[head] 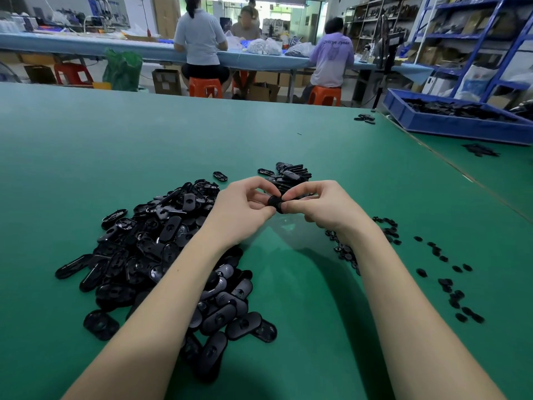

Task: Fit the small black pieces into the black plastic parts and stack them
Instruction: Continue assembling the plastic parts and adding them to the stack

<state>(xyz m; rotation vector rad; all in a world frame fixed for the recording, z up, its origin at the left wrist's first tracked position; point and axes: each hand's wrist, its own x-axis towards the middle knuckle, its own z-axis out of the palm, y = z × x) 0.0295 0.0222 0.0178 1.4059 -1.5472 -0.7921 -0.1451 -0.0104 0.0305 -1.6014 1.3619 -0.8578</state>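
**Two hands, one part between the fingertips**

Many oval black parts [161, 255] lie heaped on the green table [86, 157], below and left of the fingers. The left hand [242, 209] pinches a black part [275, 203] with curled fingers, and the right hand [317, 203] pinches the same part from the other side. Whether a small piece is already inside it, I cannot tell. Just behind the fingertips stands the stack [291, 176] of finished parts. Small black pieces [450, 287] lie scattered to the right of the fingers. I think the piece may go in crooked if pressed unevenly, or slip out and get lost among the others.
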